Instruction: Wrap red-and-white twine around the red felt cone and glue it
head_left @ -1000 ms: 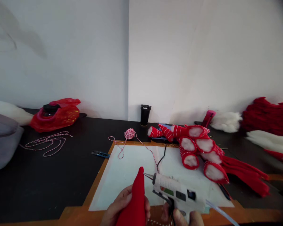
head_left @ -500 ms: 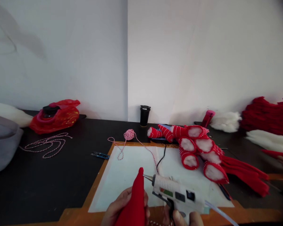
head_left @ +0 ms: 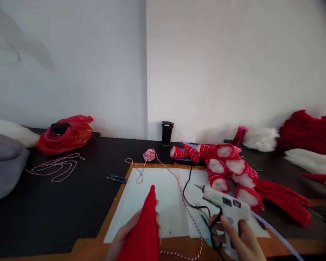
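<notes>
Head view, seen from above the desk's near edge. Left hand (head_left: pixel 126 237), at the near edge, is wrapped around the lower part of a red felt cone (head_left: pixel 143 228), whose tip points up and away over the white sheet (head_left: pixel 152 203). Right hand (head_left: pixel 240 241), further along the near edge and well apart from the left, is closed on the grip of a white glue gun (head_left: pixel 225 206); its nozzle points left toward the cone but stands clear of it, with bare sheet between them. A clear glue stick (head_left: pixel 277 235) projects from the gun's rear toward the near right corner, and a black cord (head_left: pixel 188 188) runs from the gun across the sheet toward the far edge. Red-and-white twine (head_left: pixel 179 192) crosses the sheet between the two hands, leading from a small twine ball (head_left: pixel 149 154) just beyond the sheet's far edge. Beyond the gun lies a pile of stuffed red cones (head_left: pixel 228 170) wound with twine, their white filling showing. At the desk's (head_left: pixel 70 217) far edge stand a black cylinder (head_left: pixel 167 133) and, toward the far left corner, a red plastic bag (head_left: pixel 66 134), with loose twine (head_left: pixel 54 167) in front of it. White stuffing (head_left: pixel 260 139) and red material (head_left: pixel 312 132) lie at the far right.
</notes>
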A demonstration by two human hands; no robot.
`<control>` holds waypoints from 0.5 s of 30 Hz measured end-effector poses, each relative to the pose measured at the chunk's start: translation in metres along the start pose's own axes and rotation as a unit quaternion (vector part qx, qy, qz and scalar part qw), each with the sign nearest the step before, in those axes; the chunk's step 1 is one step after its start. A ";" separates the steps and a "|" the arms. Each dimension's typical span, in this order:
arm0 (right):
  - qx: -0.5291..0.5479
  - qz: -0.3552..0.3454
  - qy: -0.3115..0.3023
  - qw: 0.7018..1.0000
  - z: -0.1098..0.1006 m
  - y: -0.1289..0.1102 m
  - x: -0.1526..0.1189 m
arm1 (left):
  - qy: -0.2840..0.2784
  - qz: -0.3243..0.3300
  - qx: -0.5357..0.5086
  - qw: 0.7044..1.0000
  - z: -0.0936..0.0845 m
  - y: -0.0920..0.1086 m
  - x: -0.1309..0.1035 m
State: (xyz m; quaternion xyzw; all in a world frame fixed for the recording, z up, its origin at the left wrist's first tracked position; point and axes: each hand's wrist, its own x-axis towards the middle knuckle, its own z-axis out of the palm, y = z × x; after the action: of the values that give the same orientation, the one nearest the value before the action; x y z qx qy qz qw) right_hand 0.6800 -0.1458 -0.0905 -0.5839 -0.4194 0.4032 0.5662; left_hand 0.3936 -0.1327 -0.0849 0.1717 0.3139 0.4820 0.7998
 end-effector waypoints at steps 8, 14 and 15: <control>-0.457 -0.089 0.111 0.878 -0.071 0.045 0.042 | 0.111 0.086 -0.096 0.985 -0.027 0.052 -0.019; -0.401 -0.360 -0.058 0.841 0.038 0.038 -0.008 | 0.152 0.106 -0.020 0.983 -0.029 0.049 -0.027; -0.376 -0.366 -0.138 0.840 0.065 0.040 -0.019 | 0.157 0.114 -0.003 0.981 -0.029 0.049 -0.027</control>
State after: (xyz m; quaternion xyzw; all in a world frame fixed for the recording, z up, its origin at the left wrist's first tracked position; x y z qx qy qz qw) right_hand 0.6134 -0.1427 -0.1331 -0.4943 -0.7958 0.0541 0.3456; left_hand 0.3326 -0.1339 -0.0696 0.1258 0.4126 0.5917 0.6811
